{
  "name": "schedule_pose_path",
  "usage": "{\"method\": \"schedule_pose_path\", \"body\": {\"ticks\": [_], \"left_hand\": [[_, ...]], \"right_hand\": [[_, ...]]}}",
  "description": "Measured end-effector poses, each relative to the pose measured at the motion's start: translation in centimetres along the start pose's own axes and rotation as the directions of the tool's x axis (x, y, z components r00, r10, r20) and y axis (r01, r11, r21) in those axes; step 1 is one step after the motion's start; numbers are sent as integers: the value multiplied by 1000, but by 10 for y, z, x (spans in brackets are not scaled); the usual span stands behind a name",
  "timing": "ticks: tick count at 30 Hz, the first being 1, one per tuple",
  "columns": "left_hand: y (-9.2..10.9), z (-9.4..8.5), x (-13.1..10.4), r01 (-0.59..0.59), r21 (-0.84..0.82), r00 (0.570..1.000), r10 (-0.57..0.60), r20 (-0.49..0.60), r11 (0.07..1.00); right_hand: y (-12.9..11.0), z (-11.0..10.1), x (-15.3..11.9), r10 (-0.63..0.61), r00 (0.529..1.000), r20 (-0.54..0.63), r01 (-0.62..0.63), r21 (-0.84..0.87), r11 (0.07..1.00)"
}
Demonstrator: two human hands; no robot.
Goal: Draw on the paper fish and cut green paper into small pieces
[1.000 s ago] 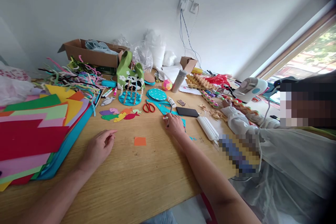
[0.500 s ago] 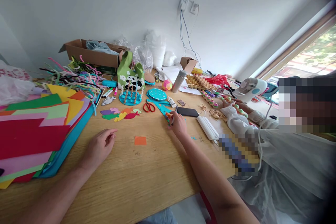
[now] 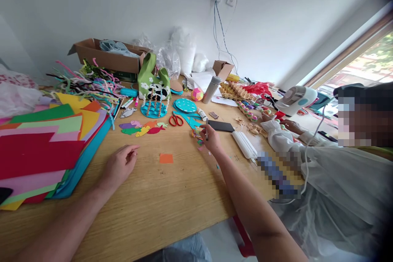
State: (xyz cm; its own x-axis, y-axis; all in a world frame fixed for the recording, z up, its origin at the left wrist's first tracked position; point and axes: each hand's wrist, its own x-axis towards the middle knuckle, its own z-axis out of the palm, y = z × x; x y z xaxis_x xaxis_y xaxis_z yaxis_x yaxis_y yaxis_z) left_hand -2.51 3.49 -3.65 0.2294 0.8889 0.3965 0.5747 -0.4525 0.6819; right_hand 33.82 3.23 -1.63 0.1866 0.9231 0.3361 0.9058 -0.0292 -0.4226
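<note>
My left hand rests on the wooden table, index finger stretched out and the others loosely curled, holding nothing. A small orange felt rectangle lies flat to its right. In my right hand is a slim dark pen, held upright between the fingers. Colourful felt scraps lie against that hand's left side, partly hidden by it. Several felt fish cutouts lie together beyond my left hand. Red-handled scissors sit between the fish and a cut blue felt piece.
Stacked felt sheets cover the left side, with pipe cleaners behind. A panda bag, grey bottle and cardboard box stand at the back. A black pad, white fan and co-worker are at right.
The view has shifted slightly. My right hand still holds the pen, and more scraps show beside it. Small blue bits to its right have changed place. My left hand stays much the same.
</note>
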Motion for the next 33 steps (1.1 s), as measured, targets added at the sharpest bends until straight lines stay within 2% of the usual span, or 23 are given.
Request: {"method": "schedule_pose_path", "body": {"ticks": [5, 12, 18, 22, 26, 28, 31, 33], "left_hand": [[0, 0, 0, 2, 5, 1000, -2, 15, 1000], [1, -1, 0, -6, 6, 1000, 6, 15, 1000], [2, -1, 0, -7, 8, 1000, 7, 12, 1000], [2, -1, 0, -4, 2, 1000, 3, 17, 1000], [2, -1, 0, -5, 11, 1000, 5, 24, 1000], [2, -1, 0, -44, 39, 999, 44, 18, 998], [6, 0, -1, -172, 100, 985, 172, 7, 980], [10, 1, -4, -262, 126, 965, 262, 15, 957]], "right_hand": [[-4, -20, 3, -27, 998, -63, 25, -40, 999], [-7, -38, 5, -31, 999, 28, 31, 0, 1000], [-1, -42, 10, 64, 998, -9, -61, 212, 975], [9, -40, 10, 147, 989, -34, -121, 403, 907], [12, -49, 7, 227, 969, -95, -140, 547, 825], [7, -53, 2, 243, 964, -109, -136, 587, 799], [-13, -48, -14, 220, 972, -81, -127, 605, 786], [-33, -36, -28, 117, 993, 3, -97, 587, 804]]}}
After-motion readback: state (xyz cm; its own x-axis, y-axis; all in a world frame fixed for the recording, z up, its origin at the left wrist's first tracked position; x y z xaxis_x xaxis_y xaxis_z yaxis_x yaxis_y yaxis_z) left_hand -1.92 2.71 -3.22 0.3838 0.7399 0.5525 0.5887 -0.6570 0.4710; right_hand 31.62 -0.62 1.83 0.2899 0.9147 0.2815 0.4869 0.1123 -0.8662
